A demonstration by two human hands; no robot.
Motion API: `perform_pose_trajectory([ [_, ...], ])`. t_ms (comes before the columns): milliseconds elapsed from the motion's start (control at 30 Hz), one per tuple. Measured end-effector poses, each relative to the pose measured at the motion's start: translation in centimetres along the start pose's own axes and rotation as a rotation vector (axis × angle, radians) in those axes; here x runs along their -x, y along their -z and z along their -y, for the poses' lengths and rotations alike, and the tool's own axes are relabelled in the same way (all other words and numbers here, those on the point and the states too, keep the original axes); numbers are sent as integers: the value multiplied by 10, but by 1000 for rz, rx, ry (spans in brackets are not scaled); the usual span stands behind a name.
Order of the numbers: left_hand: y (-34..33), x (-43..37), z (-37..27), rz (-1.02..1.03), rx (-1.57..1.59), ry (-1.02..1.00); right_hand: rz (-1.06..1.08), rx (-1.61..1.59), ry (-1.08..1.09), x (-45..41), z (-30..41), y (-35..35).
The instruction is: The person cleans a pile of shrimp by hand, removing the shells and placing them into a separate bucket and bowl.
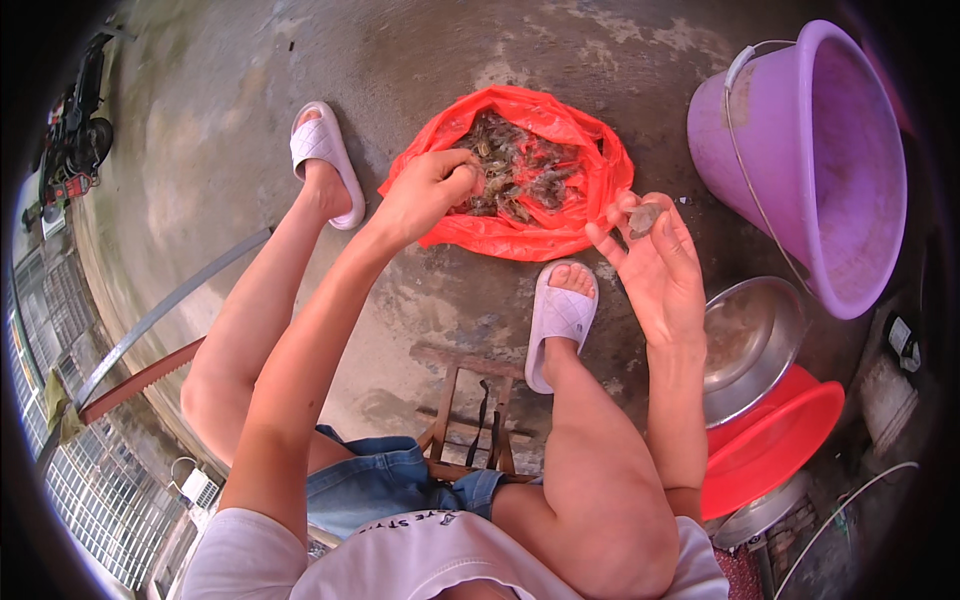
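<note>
A red plastic bag [525, 244] lies on the ground between my feet, its mouth spread wide around a heap of raw shrimp [510, 165]. My left hand [439, 184] reaches over the bag's left side, fingers curled at the edge of the heap; whether something is pinched in them cannot be told. My right hand [656, 255] is raised palm up beside the bag's lower right rim. Between its thumb and fingers it holds a small greyish, translucent piece [643, 219], which looks like a shrimp.
A purple bucket [757, 142] with a wire handle lies tipped at the right. Below it are a metal basin [754, 345] and a red plastic basin [780, 442]. A wooden stool frame [446, 409] shows between my legs. Curved bars and metal grating run along the left.
</note>
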State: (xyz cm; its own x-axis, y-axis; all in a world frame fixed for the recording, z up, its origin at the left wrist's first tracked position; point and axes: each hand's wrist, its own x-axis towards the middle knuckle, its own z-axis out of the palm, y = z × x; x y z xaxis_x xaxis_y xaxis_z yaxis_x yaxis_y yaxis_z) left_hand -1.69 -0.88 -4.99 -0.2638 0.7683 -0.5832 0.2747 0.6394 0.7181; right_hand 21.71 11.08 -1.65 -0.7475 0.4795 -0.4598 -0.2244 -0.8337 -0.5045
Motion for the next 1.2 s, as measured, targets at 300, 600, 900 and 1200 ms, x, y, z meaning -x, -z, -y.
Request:
perform_pose_trajectory([
  [300, -54, -8, -9, -321, -860, -250, -210, -357, -204, -9, -30, 22],
  [600, -48, 23, -40, -476, -283, -485, -158, -442, -200, -17, -41, 15],
  [900, -62, 32, -53, -257, 324, -145, -160, -293, -225, -14, -50, -3],
  [1200, -65, 35, -63, -370, 314, -114, -178, 26, -62, -8, -45, -24],
])
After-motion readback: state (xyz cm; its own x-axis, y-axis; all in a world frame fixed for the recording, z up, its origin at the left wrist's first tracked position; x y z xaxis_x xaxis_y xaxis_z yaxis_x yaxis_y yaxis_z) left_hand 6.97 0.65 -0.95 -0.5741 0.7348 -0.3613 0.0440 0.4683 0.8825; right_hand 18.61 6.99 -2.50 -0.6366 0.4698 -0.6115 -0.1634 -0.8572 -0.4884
